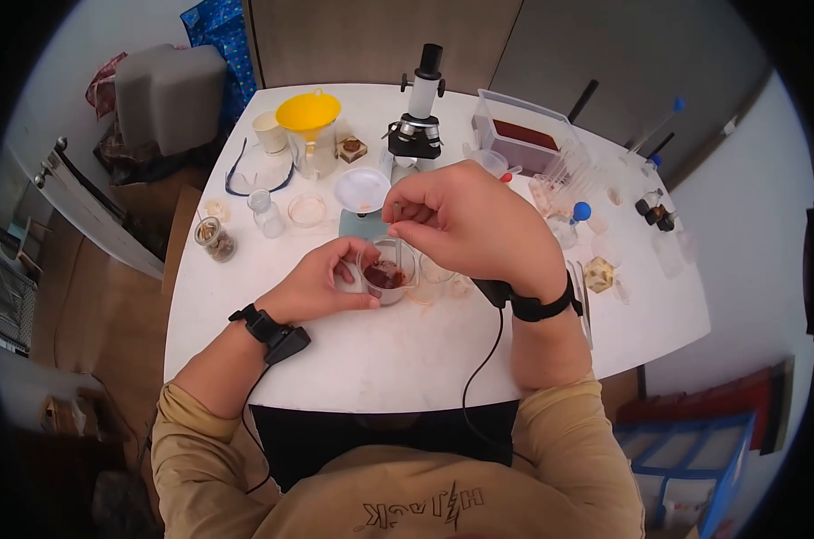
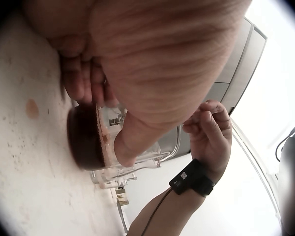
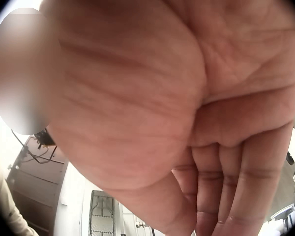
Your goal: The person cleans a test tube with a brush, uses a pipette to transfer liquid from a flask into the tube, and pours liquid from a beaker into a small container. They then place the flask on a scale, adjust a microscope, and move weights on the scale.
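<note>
A glass beaker (image 1: pixel 391 286) with dark red liquid stands on the white table. My left hand (image 1: pixel 321 280) grips its side, thumb in front and fingers behind; in the left wrist view the thumb lies against the glass of the beaker (image 2: pixel 84 137). Above the beaker my right hand (image 1: pixel 470 220) pinches a thin clear rod (image 1: pixel 398 251) that reaches down into it. The left wrist view shows the right hand (image 2: pixel 211 137) beyond the glass, fingertips together. In the right wrist view the palm of the right hand (image 3: pixel 137 98) fills most of the picture; its fingertips are partly hidden.
A microscope (image 1: pixel 419 108) stands behind the beaker, with a white dish (image 1: pixel 362 190) nearby. Further left are a yellow funnel (image 1: pixel 308 111), safety glasses (image 1: pixel 259 187), a small bottle (image 1: pixel 265 214) and a jar (image 1: pixel 215 241). On the right stand a plastic bin (image 1: pixel 522 135) and a blue-topped flask (image 1: pixel 566 230).
</note>
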Demonstrator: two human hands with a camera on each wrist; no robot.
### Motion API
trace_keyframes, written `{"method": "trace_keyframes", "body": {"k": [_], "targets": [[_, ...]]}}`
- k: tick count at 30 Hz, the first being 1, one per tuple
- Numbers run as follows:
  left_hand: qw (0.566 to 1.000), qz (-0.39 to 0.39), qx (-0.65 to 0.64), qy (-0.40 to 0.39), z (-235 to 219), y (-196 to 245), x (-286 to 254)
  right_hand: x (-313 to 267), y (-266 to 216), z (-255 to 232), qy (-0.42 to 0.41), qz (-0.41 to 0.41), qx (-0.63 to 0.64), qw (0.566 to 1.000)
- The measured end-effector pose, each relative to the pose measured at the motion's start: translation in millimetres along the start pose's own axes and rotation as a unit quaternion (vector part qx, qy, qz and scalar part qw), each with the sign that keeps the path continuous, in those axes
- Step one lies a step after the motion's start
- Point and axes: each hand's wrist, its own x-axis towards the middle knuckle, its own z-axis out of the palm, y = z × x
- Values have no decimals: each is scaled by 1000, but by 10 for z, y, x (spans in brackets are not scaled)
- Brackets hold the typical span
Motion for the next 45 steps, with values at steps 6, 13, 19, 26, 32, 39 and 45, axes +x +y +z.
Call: {"method": "trace_keyframes", "body": {"k": [6, 13, 19, 26, 32, 39, 45], "targets": [[1000, -24, 10, -9, -37, 94, -16, 4, -142, -49, -69, 2, 39, 997], [1000, -5, -9, 2, 2, -23, 13, -6, -64, -75, -27, -39, -5, 999], [1000, 0, -10, 5, 7, -56, 14, -60, -57, -88, -43, -7, -51, 998], [1000, -7, -17, 0, 4, -76, 12, -49, -8, -18, -56, -52, -7, 997], [1000, -9, -14, -1, 9, -66, 15, -34, 49, -13, -8, -69, -53, 996], [1000, -17, 1, -2, -10, -44, 1, -71, -18, -120, -50, -23, -52, 997], [1000, -17, -2, -5, -13, -34, -2, -114, 32, -187, -56, -32, -24, 998]]}}
